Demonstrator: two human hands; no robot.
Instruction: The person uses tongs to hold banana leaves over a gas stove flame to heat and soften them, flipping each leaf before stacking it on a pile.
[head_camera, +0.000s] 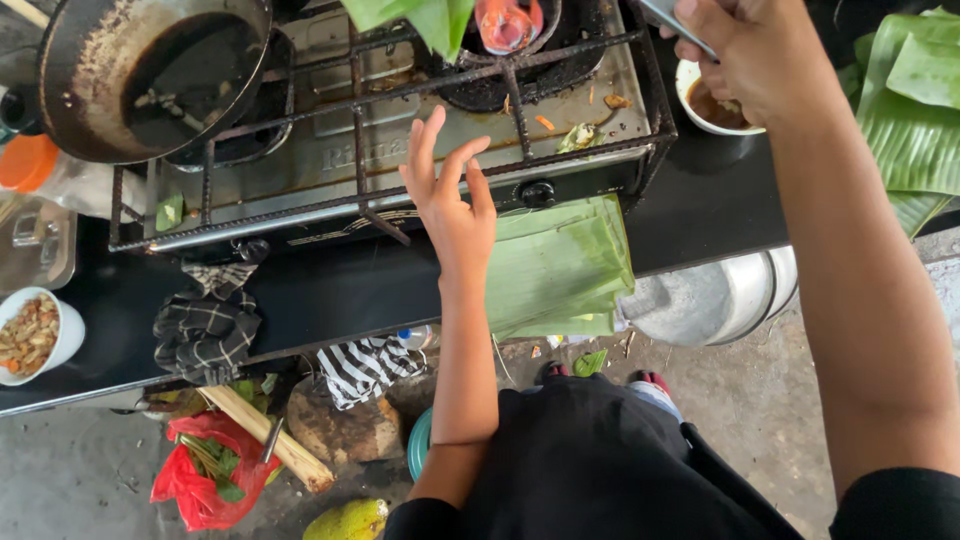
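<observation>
Head view. Blackened wok (150, 75) sits on the left burner of the gas stove (400, 150), dark residue and a few scraps inside. White bowl (38, 335) at the left edge of the black counter (330, 290) holds peanuts. Second white bowl (715, 105) just right of the stove holds brown sauce. Red plastic bag (200, 475) on the floor has green leaves in it. Metal basin (720, 295) sits under the counter on the right; can't see any contents.

My left hand (450, 190) is open, fingers spread and pointing up, palm over the stove's front edge near the black knob (537, 193), holding nothing; can't tell if it touches the grate. Folded banana leaf (555, 265) lies on the counter edge just right of that wrist, drooping over the front. Left forearm runs straight up from my body.

My right hand (745, 55) is closed around a thin metal utensil handle (675, 22), above the sauce bowl. Right arm reaches forward, extended. More banana leaves (910, 110) are stacked at far right. Checkered cloth (205, 325) hangs off the counter.
</observation>
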